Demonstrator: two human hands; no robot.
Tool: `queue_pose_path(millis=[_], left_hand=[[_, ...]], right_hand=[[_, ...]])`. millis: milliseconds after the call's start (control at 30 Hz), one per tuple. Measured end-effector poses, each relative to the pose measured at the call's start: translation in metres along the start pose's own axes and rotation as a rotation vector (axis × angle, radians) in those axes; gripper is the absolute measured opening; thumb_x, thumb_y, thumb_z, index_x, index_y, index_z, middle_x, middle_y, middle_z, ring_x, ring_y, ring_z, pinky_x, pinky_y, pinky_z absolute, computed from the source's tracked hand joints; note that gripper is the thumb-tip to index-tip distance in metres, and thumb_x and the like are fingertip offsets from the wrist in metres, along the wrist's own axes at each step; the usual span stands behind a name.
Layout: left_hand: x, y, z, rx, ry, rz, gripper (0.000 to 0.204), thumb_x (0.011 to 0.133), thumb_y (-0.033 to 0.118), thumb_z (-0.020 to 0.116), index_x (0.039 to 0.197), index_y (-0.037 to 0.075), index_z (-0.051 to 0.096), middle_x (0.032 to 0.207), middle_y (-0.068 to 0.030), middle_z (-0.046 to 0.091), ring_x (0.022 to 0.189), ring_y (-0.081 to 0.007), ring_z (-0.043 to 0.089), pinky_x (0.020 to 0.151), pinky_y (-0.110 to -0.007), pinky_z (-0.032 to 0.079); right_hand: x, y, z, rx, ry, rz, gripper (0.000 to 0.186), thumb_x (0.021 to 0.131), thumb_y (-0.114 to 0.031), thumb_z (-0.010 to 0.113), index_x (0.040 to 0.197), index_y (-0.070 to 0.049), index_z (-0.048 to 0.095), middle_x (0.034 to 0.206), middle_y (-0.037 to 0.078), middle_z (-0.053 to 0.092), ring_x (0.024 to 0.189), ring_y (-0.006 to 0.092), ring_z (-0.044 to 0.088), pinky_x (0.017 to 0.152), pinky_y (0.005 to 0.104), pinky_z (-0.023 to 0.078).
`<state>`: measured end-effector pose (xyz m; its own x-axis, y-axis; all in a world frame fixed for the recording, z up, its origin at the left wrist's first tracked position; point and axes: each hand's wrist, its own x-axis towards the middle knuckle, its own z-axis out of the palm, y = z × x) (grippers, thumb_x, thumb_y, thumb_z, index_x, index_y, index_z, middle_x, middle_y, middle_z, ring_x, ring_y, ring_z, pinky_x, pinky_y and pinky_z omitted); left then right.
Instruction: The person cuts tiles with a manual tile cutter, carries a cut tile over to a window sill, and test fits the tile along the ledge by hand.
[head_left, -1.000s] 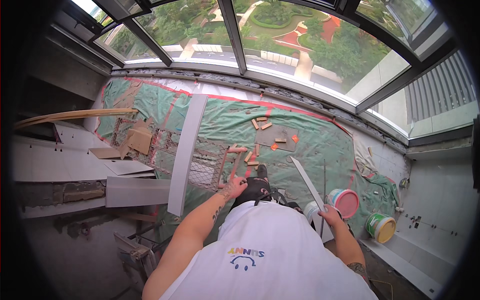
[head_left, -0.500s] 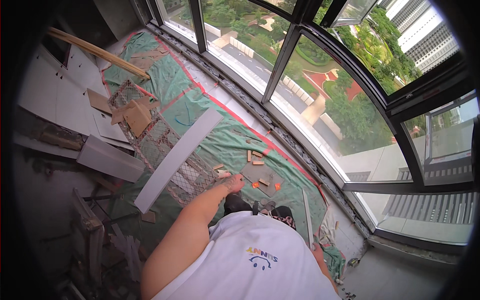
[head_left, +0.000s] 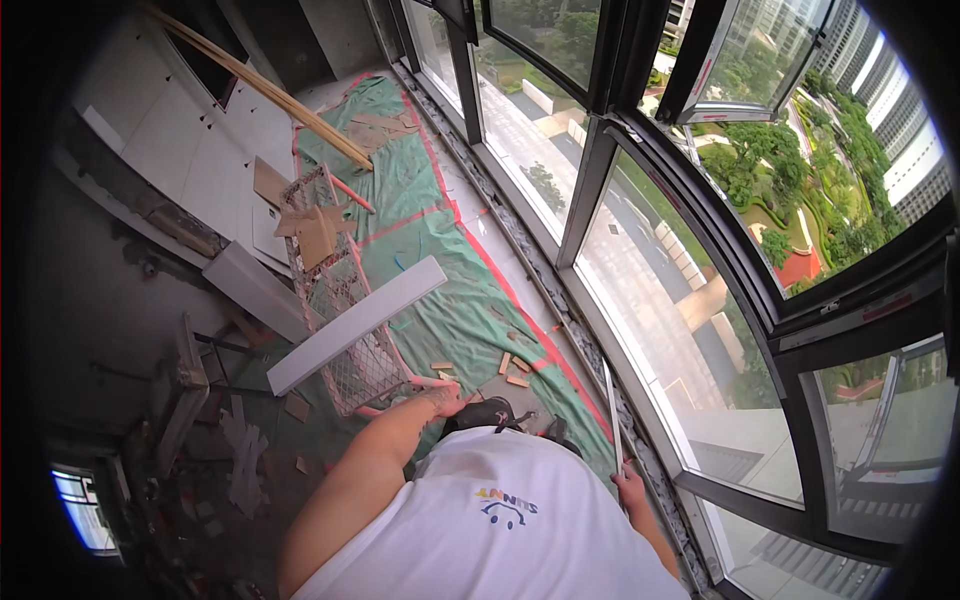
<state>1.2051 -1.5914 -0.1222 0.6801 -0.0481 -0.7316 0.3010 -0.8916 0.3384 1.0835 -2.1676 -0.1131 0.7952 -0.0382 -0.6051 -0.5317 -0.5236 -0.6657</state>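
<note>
My right hand point(head_left: 630, 487), at the lower right, is closed around the lower end of a long, narrow, light-coloured strip point(head_left: 613, 415), which points up and away beside the window. My left hand point(head_left: 450, 399) hangs in front of my waist with its fingers curled; what they hold, if anything, is too small to make out. Just beyond it is the pinkish tube end of a metal mesh platform point(head_left: 362, 372). A long white board point(head_left: 360, 322) lies slantwise across that platform. Several small wooden blocks point(head_left: 517, 380) lie on the floor past my left hand.
Green sheeting point(head_left: 420, 230) edged with red tape covers the floor along tall windows point(head_left: 680, 300). Cardboard pieces point(head_left: 315, 235) rest on the platform's far end. Long wooden battens point(head_left: 270, 90) lean at the upper left. A grey-white panel point(head_left: 258, 285) and a sawhorse-like stand point(head_left: 188, 390) are at left.
My view has swung to the right, bringing more window in. My right hand, with the strip, shows more fully now. The left hand has drawn closer to the platform's tube end.
</note>
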Motion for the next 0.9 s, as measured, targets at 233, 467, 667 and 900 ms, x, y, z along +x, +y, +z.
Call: queue_pose_path(millis=[233, 467, 667, 900], left_hand=[[-0.012, 0.120, -0.068, -0.283, 0.243, 0.112, 0.049, 0.087, 0.033, 0.063, 0.127, 0.004, 0.059, 0.116, -0.0233, 0.066, 0.111, -0.0362, 0.063, 0.097, -0.042, 0.049], [0.047, 0.115, -0.108, -0.249, 0.245, 0.121, 0.049, 0.087, 0.032, 0.062, 0.128, 0.005, 0.058, 0.117, -0.0228, 0.066, 0.112, -0.0366, 0.062, 0.098, -0.042, 0.049], [0.167, 0.074, -0.182, -0.234, 0.167, 0.069, 0.035, 0.086, 0.029, 0.060, 0.111, 0.005, 0.068, 0.112, -0.0237, 0.067, 0.107, -0.0370, 0.064, 0.094, -0.043, 0.050], [0.313, 0.063, -0.307, -0.415, 0.248, 0.115, 0.030, 0.087, 0.029, 0.061, 0.104, 0.005, 0.068, 0.105, -0.0217, 0.069, 0.102, -0.0378, 0.065, 0.091, -0.044, 0.052]], right_hand=[[0.088, -0.053, -0.072, -0.159, -0.115, -0.029, 0.072, 0.077, -0.042, 0.071, 0.133, 0.002, 0.058, 0.130, 0.027, 0.061, 0.125, 0.0348, 0.057, 0.105, 0.0371, 0.042], [0.148, -0.118, -0.078, -0.106, -0.264, -0.031, 0.071, 0.078, -0.039, 0.073, 0.133, 0.004, 0.058, 0.131, 0.027, 0.060, 0.125, 0.0343, 0.057, 0.106, 0.0373, 0.042], [0.185, -0.200, -0.064, -0.165, -0.261, 0.070, 0.069, 0.082, -0.032, 0.072, 0.139, 0.003, 0.052, 0.120, 0.025, 0.066, 0.110, 0.0302, 0.065, 0.093, 0.0362, 0.051], [0.254, -0.292, -0.043, -0.112, -0.235, 0.107, 0.062, 0.084, -0.023, 0.068, 0.141, -0.002, 0.052, 0.083, 0.011, 0.068, 0.075, 0.0136, 0.061, 0.069, 0.0294, 0.050]])
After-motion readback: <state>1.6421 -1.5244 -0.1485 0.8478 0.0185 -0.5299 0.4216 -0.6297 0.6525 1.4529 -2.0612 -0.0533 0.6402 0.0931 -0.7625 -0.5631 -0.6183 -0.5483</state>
